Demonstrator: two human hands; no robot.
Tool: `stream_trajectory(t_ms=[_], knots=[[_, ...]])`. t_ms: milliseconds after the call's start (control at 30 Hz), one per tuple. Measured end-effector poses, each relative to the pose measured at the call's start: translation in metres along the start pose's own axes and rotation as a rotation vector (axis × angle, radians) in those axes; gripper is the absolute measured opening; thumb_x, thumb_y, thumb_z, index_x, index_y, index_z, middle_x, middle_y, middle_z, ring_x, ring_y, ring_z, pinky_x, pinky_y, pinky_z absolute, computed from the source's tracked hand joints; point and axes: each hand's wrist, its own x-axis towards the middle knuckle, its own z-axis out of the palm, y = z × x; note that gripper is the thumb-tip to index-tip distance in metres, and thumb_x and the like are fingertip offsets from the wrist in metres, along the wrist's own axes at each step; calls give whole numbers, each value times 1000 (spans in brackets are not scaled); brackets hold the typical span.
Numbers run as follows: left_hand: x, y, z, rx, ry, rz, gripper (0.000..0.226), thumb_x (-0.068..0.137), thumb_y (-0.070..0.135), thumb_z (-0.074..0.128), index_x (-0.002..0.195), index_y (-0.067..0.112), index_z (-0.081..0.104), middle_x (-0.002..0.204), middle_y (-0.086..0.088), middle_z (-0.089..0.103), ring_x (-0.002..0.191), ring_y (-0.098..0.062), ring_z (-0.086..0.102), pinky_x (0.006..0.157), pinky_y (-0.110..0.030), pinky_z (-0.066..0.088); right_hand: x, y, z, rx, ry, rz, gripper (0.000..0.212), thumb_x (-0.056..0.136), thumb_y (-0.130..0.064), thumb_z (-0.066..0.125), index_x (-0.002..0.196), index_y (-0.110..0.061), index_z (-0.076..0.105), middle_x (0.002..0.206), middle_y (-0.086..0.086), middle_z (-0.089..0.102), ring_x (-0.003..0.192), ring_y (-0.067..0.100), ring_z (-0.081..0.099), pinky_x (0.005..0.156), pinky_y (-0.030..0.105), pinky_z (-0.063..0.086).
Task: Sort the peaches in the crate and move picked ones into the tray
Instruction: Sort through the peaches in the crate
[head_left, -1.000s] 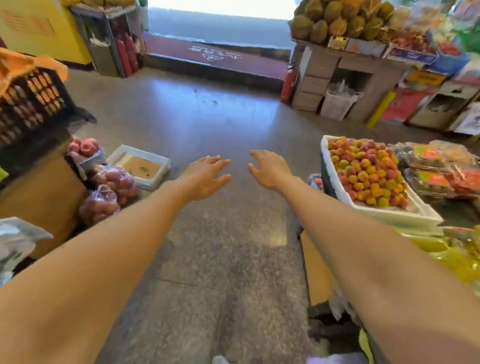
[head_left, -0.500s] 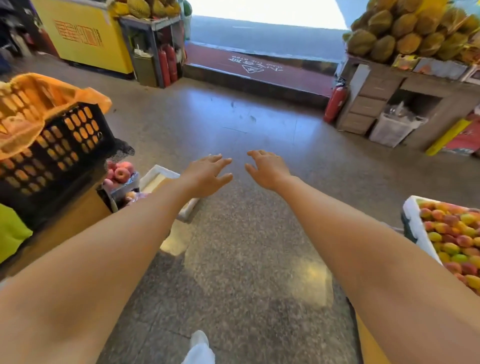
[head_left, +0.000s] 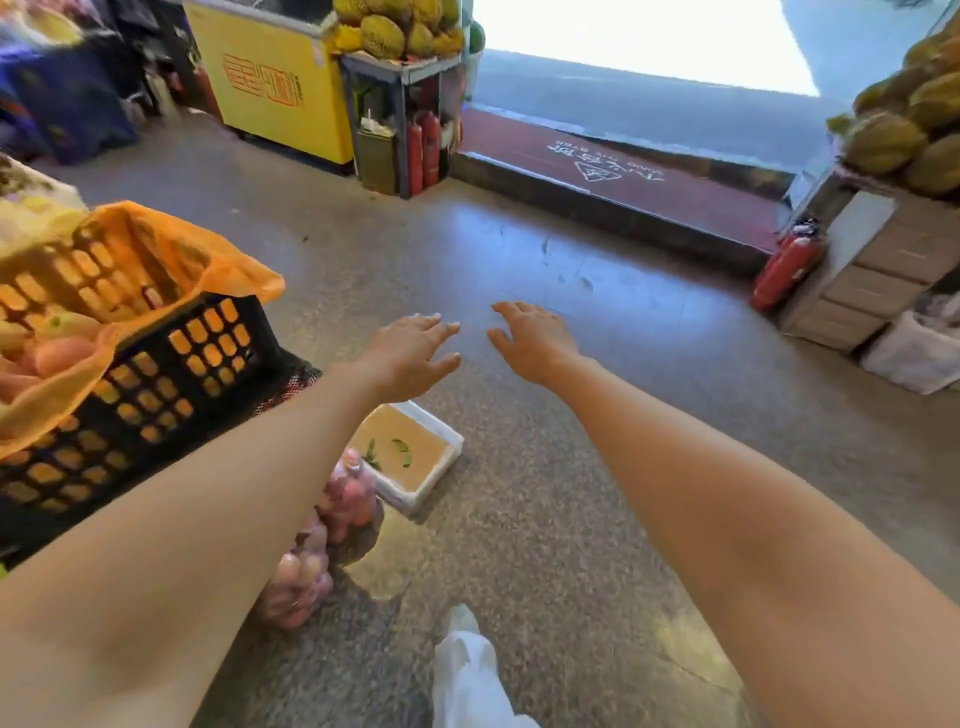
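Our left hand (head_left: 410, 353) and right hand (head_left: 530, 338) reach out at mid-frame, fingers loose, grasping nothing. Peaches (head_left: 57, 356) lie in the black crate (head_left: 171, 384) at left; the white tray (head_left: 415, 493) sits on the floor (head_left: 545, 493) below our left hand.

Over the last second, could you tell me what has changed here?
The view has swung left: the black crate now fills the left side, the white tray shows beside it, and the box of mixed fruit on the right has left the view. Nothing was taken hold of or let go. The left hand and right hand stay stretched forward, open and empty.
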Motion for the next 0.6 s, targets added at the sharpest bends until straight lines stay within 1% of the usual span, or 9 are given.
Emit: stream_trajectory(t_ms=[167,300,400,433,500,600], knots=[[58,-69,-26,-9,88,-129,55,99,40,40,149,20,28,158,-9,24,145,-26,21,117,-39,21,113,-28,-1,9,-17,-146,48,100,-35,40,145,-17,37,147,9,43,135,29,40,109,39,28],[74,-133,-45,13,203,-272,51,99,36,42,146,20,35,156,-10,28,144,-28,23,117,-41,20,179,-78,3,41,-58,-280,47,101,-32,39,145,-17,36,148,9,42,135,30,38,110,42,27],[73,-185,-55,29,282,-396,49,98,34,42,144,18,38,155,-12,28,144,-29,23,117,-42,19,218,-124,12,68,-79,-384,48,101,-31,40,146,-17,35,149,8,40,136,29,37,110,41,26],[71,-202,-58,27,276,-444,49,99,35,41,145,18,37,156,-12,26,144,-29,22,117,-43,19,230,-140,17,74,-84,-416,48,101,-31,40,146,-17,35,149,8,40,137,29,37,110,41,27],[65,-233,-60,12,208,-526,55,100,38,39,148,16,29,158,-13,20,145,-30,17,116,-42,18,250,-172,28,95,-106,-464,48,100,-32,41,146,-17,36,148,9,41,136,29,37,109,41,28],[56,-273,-61,-44,104,-590,63,99,40,40,152,13,18,160,-11,10,147,-28,12,117,-40,17,274,-217,49,145,-162,-529,48,100,-32,43,145,-17,37,148,9,42,134,30,39,108,44,32]])
